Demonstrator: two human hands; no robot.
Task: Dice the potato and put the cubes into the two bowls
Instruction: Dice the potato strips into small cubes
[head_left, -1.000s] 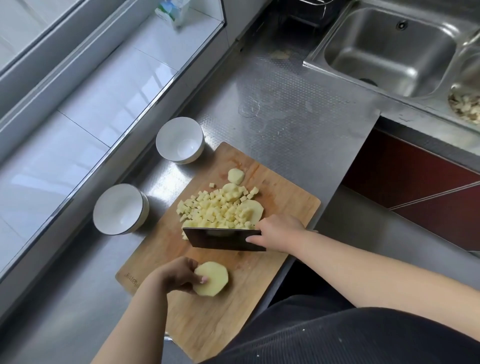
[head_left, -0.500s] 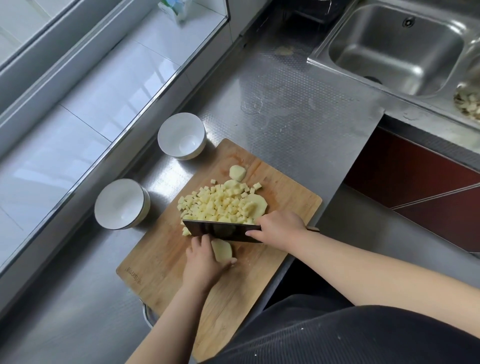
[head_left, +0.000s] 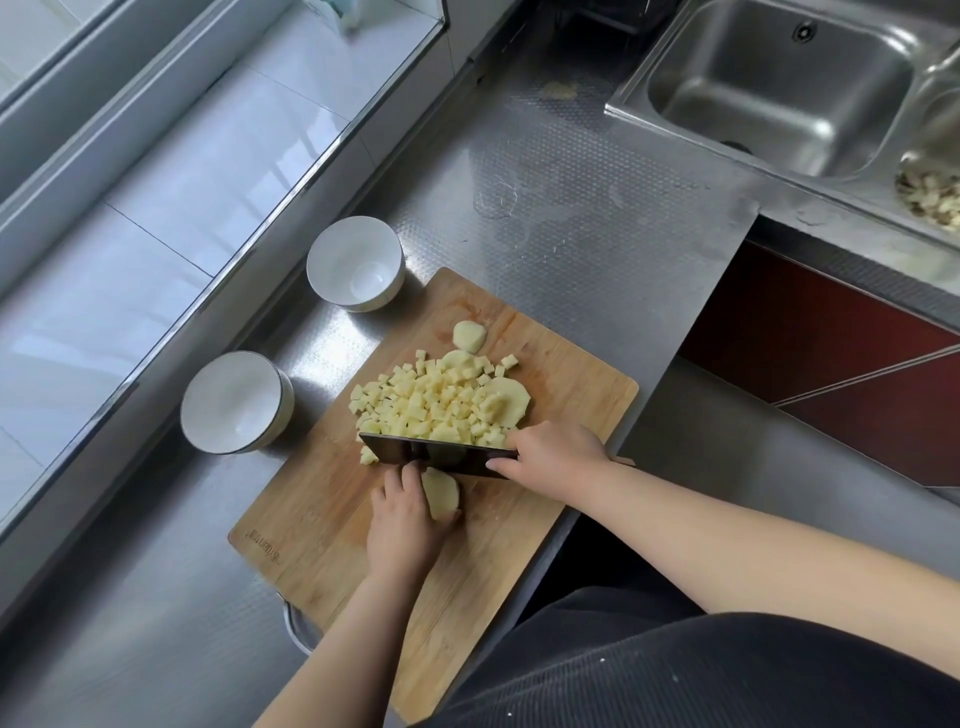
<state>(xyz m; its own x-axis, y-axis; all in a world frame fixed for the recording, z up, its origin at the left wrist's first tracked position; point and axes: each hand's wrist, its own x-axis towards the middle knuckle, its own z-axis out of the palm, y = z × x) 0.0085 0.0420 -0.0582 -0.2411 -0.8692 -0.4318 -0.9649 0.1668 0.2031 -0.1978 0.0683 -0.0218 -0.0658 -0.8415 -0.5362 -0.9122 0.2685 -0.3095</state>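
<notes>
A wooden cutting board (head_left: 322, 525) lies on the steel counter. A heap of potato cubes (head_left: 431, 405) sits on its far half, with a larger potato slice (head_left: 506, 400) at the heap's right and a small end piece (head_left: 469, 335) behind it. My right hand (head_left: 550, 457) grips a dark cleaver (head_left: 431, 454), its blade standing on the board just in front of the cubes. My left hand (head_left: 402, 525) holds a peeled potato piece (head_left: 441, 493) against the board right beside the blade. Two white bowls (head_left: 356, 262) (head_left: 236, 402), both with nothing in them, stand left of the board.
A steel sink (head_left: 779, 88) is at the far right, with a strainer of scraps (head_left: 930, 197) beside it. The counter's edge drops off right of the board to a lower steel shelf (head_left: 753, 467). A tiled sill (head_left: 182, 171) runs along the left.
My left hand slid the potato piece from the board's near part up against the cleaver. The cleaver and my right hand stayed almost in place.
</notes>
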